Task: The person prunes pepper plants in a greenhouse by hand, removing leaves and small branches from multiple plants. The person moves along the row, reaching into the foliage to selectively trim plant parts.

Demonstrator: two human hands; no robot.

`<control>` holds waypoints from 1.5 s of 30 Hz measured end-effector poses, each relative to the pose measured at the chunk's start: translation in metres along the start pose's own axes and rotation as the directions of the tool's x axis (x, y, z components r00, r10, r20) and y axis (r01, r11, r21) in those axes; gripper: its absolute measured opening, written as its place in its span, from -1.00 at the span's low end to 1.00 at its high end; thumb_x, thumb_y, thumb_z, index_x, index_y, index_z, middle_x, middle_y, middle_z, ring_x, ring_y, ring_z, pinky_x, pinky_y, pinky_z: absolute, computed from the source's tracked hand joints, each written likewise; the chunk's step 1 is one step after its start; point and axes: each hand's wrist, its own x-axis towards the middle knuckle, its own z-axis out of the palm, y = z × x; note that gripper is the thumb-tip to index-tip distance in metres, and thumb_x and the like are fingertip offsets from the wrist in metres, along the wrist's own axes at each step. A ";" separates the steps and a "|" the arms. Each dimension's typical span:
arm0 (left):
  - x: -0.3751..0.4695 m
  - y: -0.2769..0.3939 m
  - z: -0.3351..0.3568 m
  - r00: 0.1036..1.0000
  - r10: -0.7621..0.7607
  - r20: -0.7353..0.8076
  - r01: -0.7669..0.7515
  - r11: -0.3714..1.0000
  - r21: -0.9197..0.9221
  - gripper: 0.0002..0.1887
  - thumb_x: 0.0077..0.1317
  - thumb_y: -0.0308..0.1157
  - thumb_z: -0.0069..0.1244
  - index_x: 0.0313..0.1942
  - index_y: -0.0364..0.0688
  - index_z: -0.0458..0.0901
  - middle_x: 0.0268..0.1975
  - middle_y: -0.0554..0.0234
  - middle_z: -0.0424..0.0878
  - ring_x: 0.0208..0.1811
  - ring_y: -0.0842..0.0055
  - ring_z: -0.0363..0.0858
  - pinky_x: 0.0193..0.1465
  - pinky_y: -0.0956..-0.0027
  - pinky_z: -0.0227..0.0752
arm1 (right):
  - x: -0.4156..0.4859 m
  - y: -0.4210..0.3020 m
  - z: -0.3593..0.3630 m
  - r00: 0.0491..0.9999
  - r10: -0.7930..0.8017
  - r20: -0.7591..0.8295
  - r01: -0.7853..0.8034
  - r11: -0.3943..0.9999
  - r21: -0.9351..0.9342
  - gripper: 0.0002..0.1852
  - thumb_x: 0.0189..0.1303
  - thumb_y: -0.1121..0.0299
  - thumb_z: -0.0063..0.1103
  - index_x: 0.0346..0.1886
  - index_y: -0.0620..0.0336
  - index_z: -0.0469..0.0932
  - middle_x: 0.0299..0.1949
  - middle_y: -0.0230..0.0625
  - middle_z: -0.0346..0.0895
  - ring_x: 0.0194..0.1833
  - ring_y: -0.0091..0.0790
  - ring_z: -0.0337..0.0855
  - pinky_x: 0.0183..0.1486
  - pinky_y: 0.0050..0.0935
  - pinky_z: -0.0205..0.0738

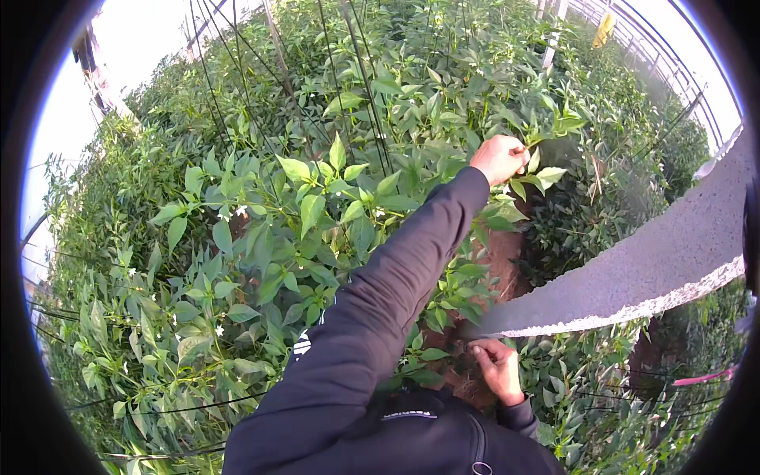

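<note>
Leafy pepper plants [314,202] with small white flowers fill the view before me. My left hand [504,159] reaches out to the upper right, its fingers closed on a green pepper shoot [537,142] whose leaves stick out past the fingertips. Low in the picture, close to my body, my right hand [497,365] is half curled with thumb and forefinger near each other; whether anything thin is between them cannot be told. It lies just below the narrow end of a grey concrete post [629,261] with a pale rough edge.
Dark strings [365,77] run up through the plants. Brown soil [502,261] shows between the rows. Black lines [196,407] cross low at the left, and a pink strip [703,377] hangs at the right. A yellow card [604,29] is at the upper right.
</note>
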 end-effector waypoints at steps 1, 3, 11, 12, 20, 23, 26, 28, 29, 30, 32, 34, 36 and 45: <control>-0.026 0.012 0.003 1.000 0.023 0.007 -0.023 0.998 0.054 -0.84 0.23 -0.31 0.09 -0.31 -0.19 0.70 -0.49 0.21 0.72 -0.46 0.34 0.69 -0.31 0.30 0.48 | 0.011 0.001 0.003 1.000 0.021 -0.002 -0.021 1.000 0.014 -0.89 0.25 0.53 0.17 -0.21 0.31 0.66 -0.36 -0.22 0.64 -0.36 -0.51 0.62 -0.27 -0.48 0.51; -0.093 0.032 0.001 0.983 0.163 -0.087 -0.155 0.983 0.096 -0.90 0.24 -0.43 0.06 -0.31 -0.28 0.63 -0.52 0.29 0.65 -0.52 0.53 0.58 -0.40 0.39 0.40 | 0.038 0.003 0.008 0.995 0.043 -0.091 -0.030 0.989 0.143 -0.87 0.29 0.51 0.16 -0.16 0.30 0.66 -0.34 -0.27 0.66 -0.35 -0.54 0.60 -0.25 -0.51 0.50; -0.258 0.072 -0.014 0.903 0.427 -0.043 -0.427 0.904 0.018 -0.51 0.16 -0.51 0.07 0.16 -0.16 0.53 0.02 0.10 0.56 0.00 0.16 0.55 0.06 0.19 0.44 | 0.179 -0.071 0.001 0.880 -0.027 -0.474 0.292 0.819 0.493 -0.81 0.40 0.38 0.10 -0.07 0.26 0.60 -0.44 -0.52 0.51 -0.46 -0.69 0.39 -0.35 -0.66 0.35; -0.265 0.073 -0.015 0.928 0.371 -0.034 -0.370 0.929 0.010 -0.51 0.15 -0.53 0.07 0.16 -0.17 0.54 0.02 0.08 0.54 -0.01 0.16 0.55 0.05 0.20 0.45 | 0.196 -0.092 0.001 0.887 -0.112 -0.448 0.351 0.793 0.498 -0.81 0.40 0.39 0.08 -0.07 0.27 0.60 -0.40 -0.48 0.55 -0.42 -0.66 0.44 -0.33 -0.65 0.39; -0.265 0.078 -0.026 0.908 0.386 -0.164 -0.381 0.922 0.063 -0.60 0.17 -0.69 0.05 0.05 -0.25 0.63 -0.10 0.12 0.49 -0.14 0.34 0.56 -0.09 0.40 0.46 | 0.251 -0.194 0.083 0.733 -0.482 0.480 0.213 0.832 0.512 -0.55 0.38 0.37 0.11 0.27 0.34 0.34 -0.03 -0.29 0.61 -0.05 -0.49 0.57 0.09 -0.53 0.42; -0.268 0.079 -0.061 0.908 0.229 -0.351 -0.261 0.964 -0.045 -0.71 0.27 -0.57 0.06 0.01 -0.31 0.65 -0.08 0.23 0.51 -0.09 0.50 0.55 -0.05 0.45 0.45 | 0.268 -0.204 0.084 0.680 -0.504 0.532 0.119 0.792 0.599 -0.61 0.37 0.30 0.15 0.19 0.24 0.45 -0.19 -0.46 0.59 -0.18 -0.63 0.53 -0.06 -0.60 0.42; -0.284 0.084 -0.096 0.826 -0.008 -0.564 -0.149 0.961 -0.232 -0.78 0.45 -0.44 -0.09 -0.02 -0.35 0.61 -0.09 0.14 0.55 -0.15 0.40 0.65 -0.04 0.31 0.62 | 0.286 -0.211 0.074 0.621 -0.483 0.618 0.143 0.844 0.516 -0.78 0.37 0.23 0.16 -0.13 0.16 0.66 -0.27 -0.60 0.58 -0.27 -0.73 0.48 -0.10 -0.63 0.40; -0.289 0.083 -0.121 0.775 0.049 -0.630 -0.218 0.956 -0.195 -0.75 0.49 -0.40 -0.13 -0.04 -0.42 0.58 -0.12 0.12 0.56 -0.12 0.34 0.66 -0.11 0.29 0.67 | 0.298 -0.217 0.072 0.657 -0.546 0.520 0.248 0.807 0.535 -0.80 0.37 0.23 0.16 -0.20 0.13 0.67 -0.34 -0.64 0.57 -0.33 -0.77 0.47 -0.17 -0.69 0.40; -0.293 0.083 -0.127 0.733 -0.017 -0.680 -0.199 0.951 -0.238 -0.76 0.45 -0.41 -0.07 -0.07 -0.44 0.60 -0.12 0.08 0.60 -0.14 0.37 0.67 -0.12 0.29 0.67 | 0.302 -0.220 0.072 0.697 -0.544 0.467 0.263 0.800 0.539 -0.80 0.37 0.23 0.16 -0.20 0.12 0.67 -0.36 -0.64 0.57 -0.35 -0.78 0.46 -0.20 -0.70 0.40; -0.295 0.083 -0.133 0.737 -0.021 -0.676 -0.180 0.958 -0.225 -0.75 0.46 -0.41 -0.07 -0.06 -0.44 0.60 -0.13 0.08 0.61 -0.14 0.36 0.67 -0.13 0.29 0.67 | 0.306 -0.224 0.072 0.738 -0.549 0.391 0.301 0.788 0.538 -0.81 0.36 0.23 0.17 -0.22 0.11 0.67 -0.39 -0.64 0.55 -0.39 -0.79 0.45 -0.24 -0.68 0.41; -0.295 0.081 -0.139 0.739 -0.019 -0.674 -0.174 0.960 -0.218 -0.73 0.47 -0.39 -0.08 -0.05 -0.45 0.59 -0.15 0.07 0.62 -0.14 0.35 0.68 -0.12 0.28 0.68 | 0.308 -0.228 0.074 0.793 -0.468 0.389 0.181 0.791 0.584 -0.81 0.37 0.27 0.14 -0.24 0.15 0.64 -0.46 -0.57 0.55 -0.45 -0.72 0.48 -0.36 -0.67 0.42; -0.294 0.079 -0.140 0.736 -0.031 -0.677 -0.169 0.959 -0.227 -0.73 0.47 -0.38 -0.08 -0.05 -0.45 0.59 -0.14 0.07 0.62 -0.14 0.35 0.67 -0.12 0.27 0.68 | 0.307 -0.233 0.077 0.800 -0.435 0.414 0.125 0.795 0.594 -0.83 0.37 0.32 0.13 -0.27 0.18 0.64 -0.51 -0.51 0.56 -0.50 -0.68 0.50 -0.45 -0.67 0.46; -0.291 0.077 -0.140 0.731 -0.044 -0.681 -0.173 0.953 -0.248 -0.73 0.47 -0.37 -0.08 -0.05 -0.44 0.59 -0.15 0.07 0.62 -0.13 0.35 0.68 -0.12 0.27 0.68 | 0.304 -0.240 0.083 0.785 -0.438 0.437 0.110 0.793 0.599 -0.82 0.37 0.33 0.14 -0.30 0.19 0.66 -0.51 -0.53 0.55 -0.51 -0.70 0.49 -0.43 -0.68 0.46; -0.286 0.079 -0.140 0.800 0.038 -0.599 -0.209 0.953 -0.218 -0.74 0.48 -0.40 -0.11 -0.05 -0.46 0.58 -0.08 0.06 0.57 -0.12 0.32 0.68 -0.10 0.26 0.69 | 0.272 -0.270 0.104 0.518 -0.599 0.610 0.188 0.776 0.602 -0.83 0.41 0.42 0.02 -0.24 0.32 0.56 -0.55 -0.56 0.41 -0.50 -0.71 0.32 -0.41 -0.67 0.27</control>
